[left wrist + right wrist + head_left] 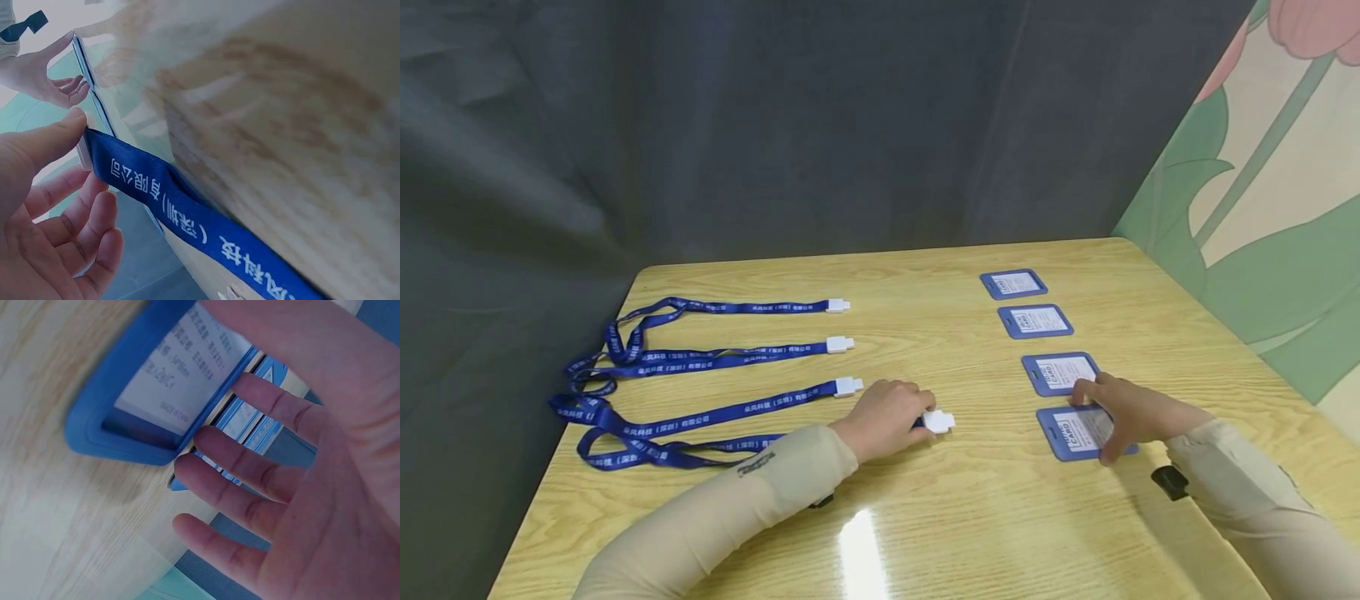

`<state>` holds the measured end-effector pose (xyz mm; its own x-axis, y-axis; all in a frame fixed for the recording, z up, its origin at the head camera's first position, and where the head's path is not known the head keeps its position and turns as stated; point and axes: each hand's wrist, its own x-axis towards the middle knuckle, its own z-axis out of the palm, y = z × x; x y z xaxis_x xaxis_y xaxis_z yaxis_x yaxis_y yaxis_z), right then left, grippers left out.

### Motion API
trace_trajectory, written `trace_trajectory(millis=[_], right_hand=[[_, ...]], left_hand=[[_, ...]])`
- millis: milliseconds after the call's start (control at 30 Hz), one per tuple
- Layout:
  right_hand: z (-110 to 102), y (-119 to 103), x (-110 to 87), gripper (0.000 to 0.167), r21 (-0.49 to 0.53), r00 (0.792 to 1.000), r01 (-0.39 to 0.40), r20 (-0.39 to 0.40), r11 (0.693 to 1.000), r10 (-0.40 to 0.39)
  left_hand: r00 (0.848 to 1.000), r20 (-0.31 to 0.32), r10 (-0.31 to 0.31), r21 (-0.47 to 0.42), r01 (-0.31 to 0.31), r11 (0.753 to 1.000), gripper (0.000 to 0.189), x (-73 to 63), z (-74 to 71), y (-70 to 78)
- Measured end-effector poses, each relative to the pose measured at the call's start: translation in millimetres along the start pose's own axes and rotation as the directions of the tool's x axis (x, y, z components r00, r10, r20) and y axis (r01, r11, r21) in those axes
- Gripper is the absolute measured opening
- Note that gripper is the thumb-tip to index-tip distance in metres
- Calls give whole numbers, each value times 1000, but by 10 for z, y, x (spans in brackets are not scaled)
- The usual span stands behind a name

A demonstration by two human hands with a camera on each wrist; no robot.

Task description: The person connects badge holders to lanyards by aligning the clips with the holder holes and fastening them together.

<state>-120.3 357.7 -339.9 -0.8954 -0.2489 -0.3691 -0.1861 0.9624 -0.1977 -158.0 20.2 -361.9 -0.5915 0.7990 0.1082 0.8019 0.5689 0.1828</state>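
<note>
My left hand [887, 417] pinches the white clip [937, 422] at the end of the nearest blue lanyard [737, 444]. In the left wrist view the thumb lies on the clip, and the printed strap [181, 206] runs off to the lower right. Over on the right, my right hand [1138, 408] spans the nearest blue badge holder [1075, 433]. Its thumb is at the near edge and its fingertips [206, 434] are along the far edge. The holder frames a white printed card [187, 375]; the palm partly hides it in the head view.
Three more lanyards lie to the left, with white clips [848, 386] facing right and straps looped at the left edge. Behind the right hand, more badge holders [1036, 321] form a column. A dark curtain [850, 125] backs the wooden table [917, 325]; a painted wall [1262, 208] stands right.
</note>
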Motion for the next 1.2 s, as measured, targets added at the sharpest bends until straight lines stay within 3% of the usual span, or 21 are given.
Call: trace_trajectory(millis=[600, 933, 1200], right_hand=[[-13, -10, 24, 69, 10, 998, -50, 36, 999, 49], [12, 89, -3, 70, -15, 1000, 5, 0, 1000, -5], [10, 75, 92, 70, -4, 1000, 28, 2, 1000, -28]], left_hand=[[1000, 13, 18, 24, -18, 1000, 33, 86, 37, 72], [999, 13, 34, 73, -35, 997, 36, 145, 58, 106], [1000, 18, 14, 75, -15, 997, 36, 169, 67, 81]])
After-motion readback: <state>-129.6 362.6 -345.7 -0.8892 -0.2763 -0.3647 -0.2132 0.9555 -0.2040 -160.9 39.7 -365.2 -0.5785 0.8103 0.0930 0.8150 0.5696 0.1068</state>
